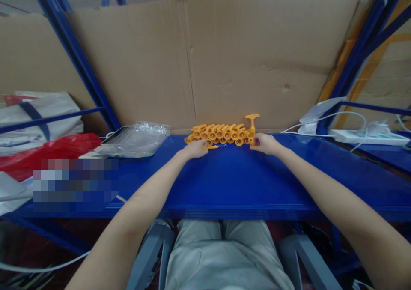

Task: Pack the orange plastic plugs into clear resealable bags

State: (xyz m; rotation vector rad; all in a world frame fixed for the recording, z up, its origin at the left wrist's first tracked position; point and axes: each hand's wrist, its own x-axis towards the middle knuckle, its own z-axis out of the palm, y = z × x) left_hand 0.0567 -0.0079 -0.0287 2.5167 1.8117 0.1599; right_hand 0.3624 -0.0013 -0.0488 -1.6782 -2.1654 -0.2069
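Orange plastic pieces with round hollow ends [220,133] lie stacked in rows at the back of the blue table, their openings facing me. My left hand [195,149] is at the left front of the stack, its fingers closed at an orange spiral-shafted piece [212,147] that points right. Beside that piece lies a small metal coil [222,145]. At the right end, my right hand [267,144] has its thumb and fingers closed around an orange hollow piece [254,142], partly hidden by the fingers. Just behind it stands an orange T-handled piece [252,119], upright.
A cardboard sheet [240,58] walls off the back of the blue table [231,183]. Clear plastic packaging [141,140], a red bag [64,150] and a white cloth bag [61,110] are on the left. A white power strip [369,137] with cables lies on the right.
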